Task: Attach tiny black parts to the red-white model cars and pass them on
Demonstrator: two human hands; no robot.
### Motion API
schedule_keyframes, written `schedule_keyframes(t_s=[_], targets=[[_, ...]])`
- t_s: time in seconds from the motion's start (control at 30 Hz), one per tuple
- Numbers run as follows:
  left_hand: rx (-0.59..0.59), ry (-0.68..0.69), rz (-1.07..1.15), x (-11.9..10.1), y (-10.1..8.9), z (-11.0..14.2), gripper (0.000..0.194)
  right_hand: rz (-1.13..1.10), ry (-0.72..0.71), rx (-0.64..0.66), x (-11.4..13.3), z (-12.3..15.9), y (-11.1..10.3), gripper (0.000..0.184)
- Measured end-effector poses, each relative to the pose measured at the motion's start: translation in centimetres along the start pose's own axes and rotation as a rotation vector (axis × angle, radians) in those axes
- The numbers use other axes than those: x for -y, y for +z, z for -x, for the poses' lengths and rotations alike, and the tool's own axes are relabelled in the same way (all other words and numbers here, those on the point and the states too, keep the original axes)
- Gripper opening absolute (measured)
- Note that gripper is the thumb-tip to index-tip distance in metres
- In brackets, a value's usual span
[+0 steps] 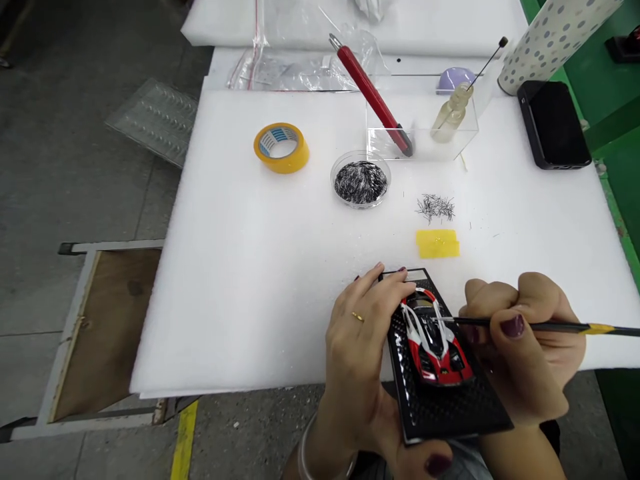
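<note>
My left hand point(365, 340) grips a black display base point(435, 413) by its left edge, tilted at the table's front edge. On that base sits a red, white and black model car point(440, 347). Between thumb and fingers, my right hand point(525, 333) pinches a thin black paintbrush point(560, 327) with a yellow band on its handle. The brush's fine tip reaches the model car's roof area; whether it touches is too small to tell. Beyond the base lie a yellow tape piece point(437, 244) and a loose pile of tiny black strips point(436, 207).
A round clear dish point(360, 181) holds many black strips. Near it are a yellow tape roll point(281, 148), a red pen-like tool point(373, 97), a clear box point(420, 143), and a small glass bottle point(453, 115) with a thin rod. A black phone point(554, 125) lies at right.
</note>
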State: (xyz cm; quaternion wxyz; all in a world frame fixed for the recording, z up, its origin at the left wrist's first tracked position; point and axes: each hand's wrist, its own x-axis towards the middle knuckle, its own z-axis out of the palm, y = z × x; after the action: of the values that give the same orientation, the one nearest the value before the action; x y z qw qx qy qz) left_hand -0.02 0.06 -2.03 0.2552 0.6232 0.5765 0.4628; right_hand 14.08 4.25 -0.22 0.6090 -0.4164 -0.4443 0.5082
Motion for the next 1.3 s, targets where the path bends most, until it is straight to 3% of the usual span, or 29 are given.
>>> schedule_keyframes(t_s=[0.43, 0.73, 1.3], targets=[[0.077, -0.091, 0.034, -1.3, -0.9, -0.4, 0.046, -0.05, -0.008, -0.025, 0.1, -0.1, 0.4, 0.017], [0.042, 0.024, 0.015, 0.3, -0.3, -0.3, 0.047, -0.096, -0.082, 0.008, -0.2, -0.4, 0.5, 0.015], [0.045, 0.017, 0.003, 0.4, -0.2, -0.3, 0.046, -0.144, -0.119, 0.045, -0.3, -0.5, 0.3, 0.015]])
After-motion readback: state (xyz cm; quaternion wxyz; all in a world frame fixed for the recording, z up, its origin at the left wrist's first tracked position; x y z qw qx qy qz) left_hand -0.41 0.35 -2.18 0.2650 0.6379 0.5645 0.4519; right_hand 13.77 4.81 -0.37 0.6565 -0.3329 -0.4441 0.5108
